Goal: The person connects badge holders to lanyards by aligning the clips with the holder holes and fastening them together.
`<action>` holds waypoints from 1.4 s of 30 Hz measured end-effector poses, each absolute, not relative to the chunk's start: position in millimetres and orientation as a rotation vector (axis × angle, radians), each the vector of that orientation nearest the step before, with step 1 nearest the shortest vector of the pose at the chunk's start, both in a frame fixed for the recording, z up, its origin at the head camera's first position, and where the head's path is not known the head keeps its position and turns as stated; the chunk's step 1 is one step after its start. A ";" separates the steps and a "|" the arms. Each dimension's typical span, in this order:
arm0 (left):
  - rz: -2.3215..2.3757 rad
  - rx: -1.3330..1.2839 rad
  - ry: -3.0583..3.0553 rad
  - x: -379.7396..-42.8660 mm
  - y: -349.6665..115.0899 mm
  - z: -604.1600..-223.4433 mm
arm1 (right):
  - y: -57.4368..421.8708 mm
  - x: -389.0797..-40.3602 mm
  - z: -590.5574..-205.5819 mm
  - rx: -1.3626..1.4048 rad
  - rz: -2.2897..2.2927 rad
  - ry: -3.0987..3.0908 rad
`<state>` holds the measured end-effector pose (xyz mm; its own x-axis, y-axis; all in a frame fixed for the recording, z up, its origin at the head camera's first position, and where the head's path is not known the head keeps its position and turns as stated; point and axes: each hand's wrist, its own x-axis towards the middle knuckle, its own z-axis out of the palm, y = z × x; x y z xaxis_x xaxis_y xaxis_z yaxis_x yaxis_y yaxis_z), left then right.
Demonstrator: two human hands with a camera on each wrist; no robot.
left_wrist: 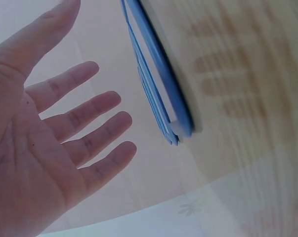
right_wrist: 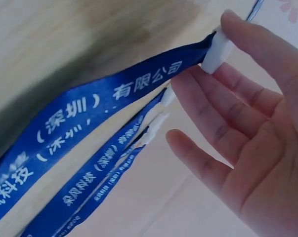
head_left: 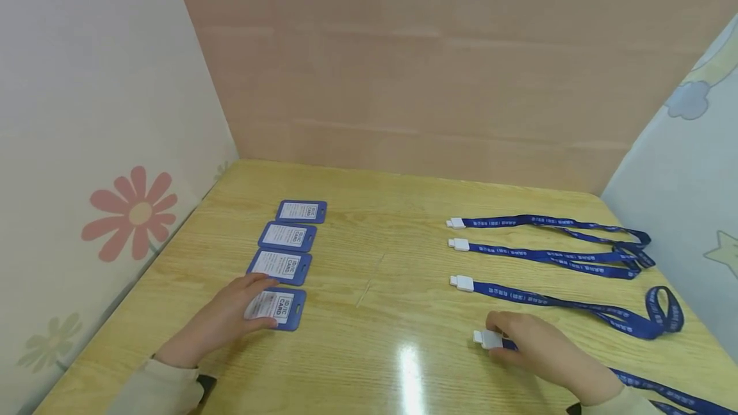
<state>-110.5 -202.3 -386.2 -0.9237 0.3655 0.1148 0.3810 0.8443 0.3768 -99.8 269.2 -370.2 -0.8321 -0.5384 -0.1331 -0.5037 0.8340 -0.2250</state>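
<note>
My left hand (head_left: 221, 317) is over the nearest blue ID card holder (head_left: 293, 314), thumb and fingers spread to either side. In the left wrist view its fingers (left_wrist: 92, 113) are nearly straight, apart from the holder (left_wrist: 168, 89). My right hand (head_left: 539, 349) pinches the white plastic clip (head_left: 491, 339) of the nearest blue lanyard, between thumb and fingers. From that clip the printed strap (right_wrist: 114, 89) runs past the palm in the right wrist view. In the head view, part of this strap is hidden under the hand.
More card holders (head_left: 286, 236) lie in a column behind the left hand. Beyond the right hand, other lanyards (head_left: 510, 252) stretch rightward with their white clips facing left. The wooden table (head_left: 369, 261) meets a brown back panel (head_left: 426, 82) and patterned side walls (head_left: 104, 82).
</note>
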 end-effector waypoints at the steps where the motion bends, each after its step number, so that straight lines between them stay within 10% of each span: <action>1: -0.624 -0.594 -2.988 -110.4 -202.1 -386.5 | 267.8 -100.4 -368.9 -0.815 -0.269 2.827; 42: -0.559 -0.580 -3.060 -108.5 -203.5 -389.4 | 207.9 -117.7 -345.4 -1.129 -0.242 2.877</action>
